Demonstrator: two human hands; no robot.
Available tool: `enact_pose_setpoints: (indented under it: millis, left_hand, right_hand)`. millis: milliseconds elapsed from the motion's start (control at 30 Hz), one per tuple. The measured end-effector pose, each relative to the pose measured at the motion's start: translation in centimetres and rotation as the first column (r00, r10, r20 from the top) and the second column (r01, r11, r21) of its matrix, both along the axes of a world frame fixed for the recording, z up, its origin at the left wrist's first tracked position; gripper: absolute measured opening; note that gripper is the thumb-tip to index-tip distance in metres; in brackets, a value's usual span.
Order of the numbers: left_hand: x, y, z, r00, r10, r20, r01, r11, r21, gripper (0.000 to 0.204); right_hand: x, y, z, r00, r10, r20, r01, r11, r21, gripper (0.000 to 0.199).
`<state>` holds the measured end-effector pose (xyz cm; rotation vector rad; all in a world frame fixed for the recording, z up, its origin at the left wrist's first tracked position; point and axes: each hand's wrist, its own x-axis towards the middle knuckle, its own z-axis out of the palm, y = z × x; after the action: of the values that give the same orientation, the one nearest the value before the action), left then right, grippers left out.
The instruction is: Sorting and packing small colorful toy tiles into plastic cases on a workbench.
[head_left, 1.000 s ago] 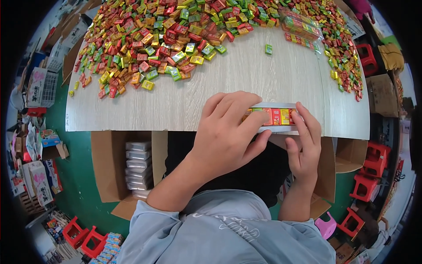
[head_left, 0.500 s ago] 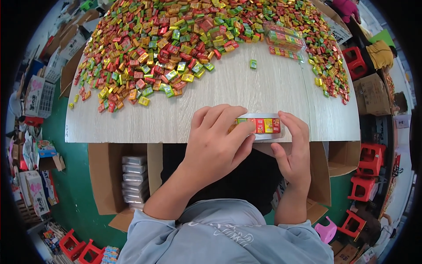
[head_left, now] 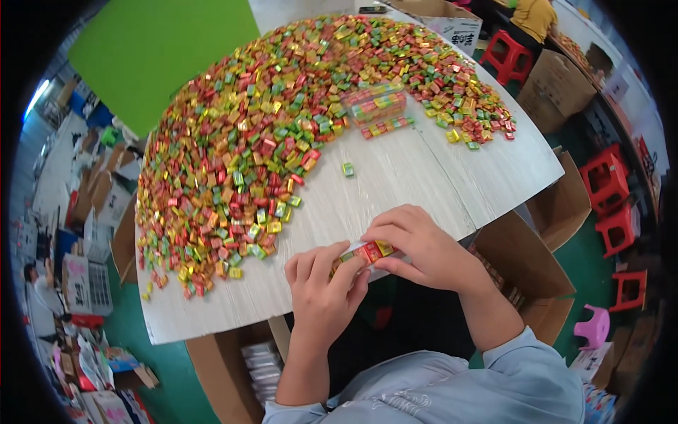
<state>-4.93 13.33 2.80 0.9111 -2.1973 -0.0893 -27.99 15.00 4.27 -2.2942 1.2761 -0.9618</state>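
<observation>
Near the front edge of the table, a small clear plastic box (head_left: 369,251) holds a row of red, yellow and green wrapped candies. My left hand (head_left: 322,288) grips its left end, fingers bent over the candies. The other end is held by my right hand (head_left: 425,249), with fingertips over the top and thumb on the near side. Fingers cover much of the box. Just beyond it, a single green candy (head_left: 347,169) lies apart on the pale wooden table (head_left: 395,177).
A large pile of wrapped candies (head_left: 240,141) covers the far and left parts of the table. Filled clear boxes (head_left: 378,107) stand at its edge. Below the table are cardboard boxes (head_left: 526,258) and stacked clear boxes (head_left: 263,367). Red stools (head_left: 606,173) stand at right.
The view has turned and shifted, so the table now slants. My right hand has closed in on the box; its fingers now lie over the right end. My left hand still holds the other end.
</observation>
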Motion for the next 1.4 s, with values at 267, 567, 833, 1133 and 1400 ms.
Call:
enact_pose_setpoints:
  millis: [267, 567, 833, 1133, 1400]
  left_hand:
    - [0.3, -1.6, -1.1, 0.997, -0.075, -0.016, 0.075, 0.997, 0.034, 0.029]
    - [0.0, -2.0, -1.9, 0.992, -0.087, -0.093, 0.096, 0.991, 0.094, 0.046]
    - [1.1, -2.2, -2.0, 0.980, -0.115, -0.161, 0.131, 0.987, 0.092, 0.050]
    - [1.5, -2.5, -1.1, 0.974, -0.154, -0.167, 0.169, 0.983, 0.077, 0.041]
    - [3.6, -2.8, 1.7, 0.952, -0.257, -0.168, 0.289, 0.936, 0.201, 0.039]
  right_hand:
    - [-0.6, -0.9, -1.1, 1.000, -0.001, -0.027, -0.002, 0.993, -0.117, 0.031]
    - [-1.2, -1.6, -0.4, 0.998, 0.033, -0.054, -0.045, 0.971, -0.235, 0.035]
    - [-1.8, -1.3, 1.0, 0.987, 0.149, -0.052, -0.157, 0.953, -0.258, 0.032]
    - [-2.3, -1.6, 1.2, 0.987, 0.158, -0.040, -0.163, 0.944, -0.286, 0.039]
    - [-2.4, -1.8, 2.1, 0.975, 0.220, -0.017, -0.215, 0.929, -0.302, 0.037]
